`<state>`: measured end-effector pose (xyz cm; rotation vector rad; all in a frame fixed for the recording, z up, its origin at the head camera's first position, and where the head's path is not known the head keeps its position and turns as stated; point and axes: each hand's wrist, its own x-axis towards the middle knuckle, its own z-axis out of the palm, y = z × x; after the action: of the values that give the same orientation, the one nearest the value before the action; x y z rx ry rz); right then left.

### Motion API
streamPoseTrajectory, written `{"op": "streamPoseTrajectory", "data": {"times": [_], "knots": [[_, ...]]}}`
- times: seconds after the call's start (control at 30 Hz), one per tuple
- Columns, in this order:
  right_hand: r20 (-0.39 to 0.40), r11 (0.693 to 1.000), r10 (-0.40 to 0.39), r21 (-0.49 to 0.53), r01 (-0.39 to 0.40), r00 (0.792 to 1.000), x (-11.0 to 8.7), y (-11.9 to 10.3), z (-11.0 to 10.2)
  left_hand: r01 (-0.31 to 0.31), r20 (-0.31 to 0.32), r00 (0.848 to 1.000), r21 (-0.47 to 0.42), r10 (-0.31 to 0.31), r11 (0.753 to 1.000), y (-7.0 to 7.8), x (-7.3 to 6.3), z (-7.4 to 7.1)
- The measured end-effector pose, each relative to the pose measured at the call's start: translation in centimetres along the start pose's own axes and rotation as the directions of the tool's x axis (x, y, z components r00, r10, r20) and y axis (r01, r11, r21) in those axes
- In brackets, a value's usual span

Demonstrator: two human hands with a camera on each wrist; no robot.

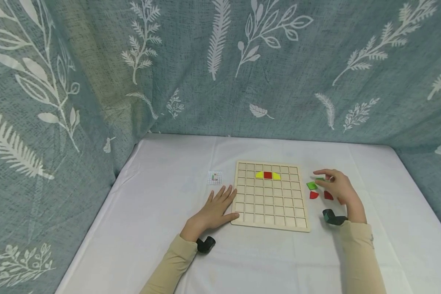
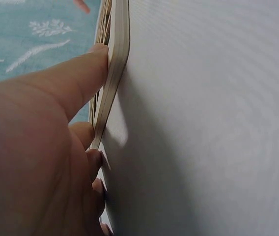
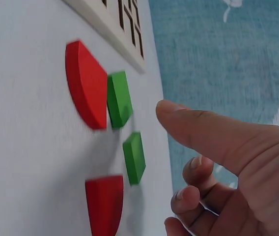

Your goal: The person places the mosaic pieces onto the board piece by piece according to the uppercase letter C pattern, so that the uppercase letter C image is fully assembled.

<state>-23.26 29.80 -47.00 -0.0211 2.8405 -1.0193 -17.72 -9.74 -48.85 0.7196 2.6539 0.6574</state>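
My left hand (image 1: 214, 210) lies with spread fingers at the left edge of a wooden grid board (image 1: 270, 227); its thumb rests on the rim near the front corner. Set in the board's upper rows is a red square (image 1: 268, 175) between two yellow quarter-round pieces (image 1: 259, 175). To the right of the board, my right hand (image 1: 339, 188) hovers over loose pieces, thumb and fingers apart, holding nothing visible. Below it lie a green square (image 1: 311, 185), a second green piece (image 3: 134, 158), a red quarter-round piece (image 3: 87, 86) and another red piece (image 3: 105, 204).
A small card (image 1: 214, 177) printed with a grid and coloured shapes lies left of the board. White cloth (image 1: 264, 265) covers the table. A patterned teal curtain (image 1: 191, 102) hangs behind it and along the sides.
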Motion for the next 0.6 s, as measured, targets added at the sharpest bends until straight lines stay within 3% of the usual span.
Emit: {"op": "streamPoseTrajectory", "data": {"times": [0.6], "knots": [[0.033, 0.998, 0.055, -0.015, -0.055, 0.998, -0.1, 2.4, -0.4, -0.004, -0.003, 1.000, -0.012, 0.004, 1.000, 0.0, 0.1, 0.0]]}}
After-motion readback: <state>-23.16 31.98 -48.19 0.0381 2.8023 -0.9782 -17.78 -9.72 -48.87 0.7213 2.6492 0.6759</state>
